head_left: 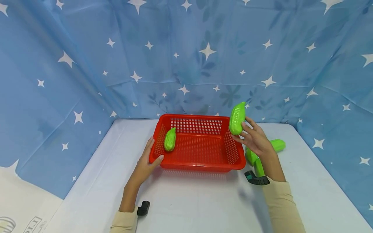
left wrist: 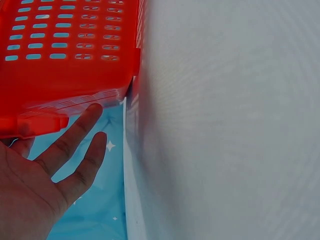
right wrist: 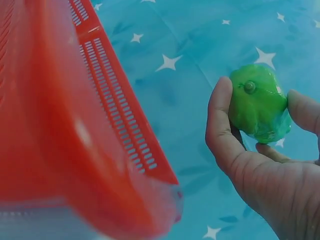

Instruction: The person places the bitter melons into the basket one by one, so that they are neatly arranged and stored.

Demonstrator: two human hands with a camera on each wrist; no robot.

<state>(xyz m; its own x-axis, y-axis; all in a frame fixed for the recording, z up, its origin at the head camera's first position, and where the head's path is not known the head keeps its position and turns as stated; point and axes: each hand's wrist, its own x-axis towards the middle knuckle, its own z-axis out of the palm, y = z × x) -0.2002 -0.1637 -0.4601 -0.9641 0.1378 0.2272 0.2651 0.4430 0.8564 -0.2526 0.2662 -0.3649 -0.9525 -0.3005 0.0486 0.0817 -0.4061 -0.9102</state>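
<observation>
The right hand pinches a green vegetable, raised by the red basket's right end, apparently mid-transfer; the next move likely calls for clearing the rim. The left hand's fingers spread against the other end. Only the right wrist view shows the vegetable's round nub.

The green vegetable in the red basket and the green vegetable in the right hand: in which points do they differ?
The basket vegetable rests inside the red basket; the held vegetable is in the air, gripped by the right hand. The basket vegetable is near the basket's left end, the held vegetable at its right end. In the head view, the held vegetable looks larger than the basket vegetable. Both are glossy green with one tapered end.
</observation>
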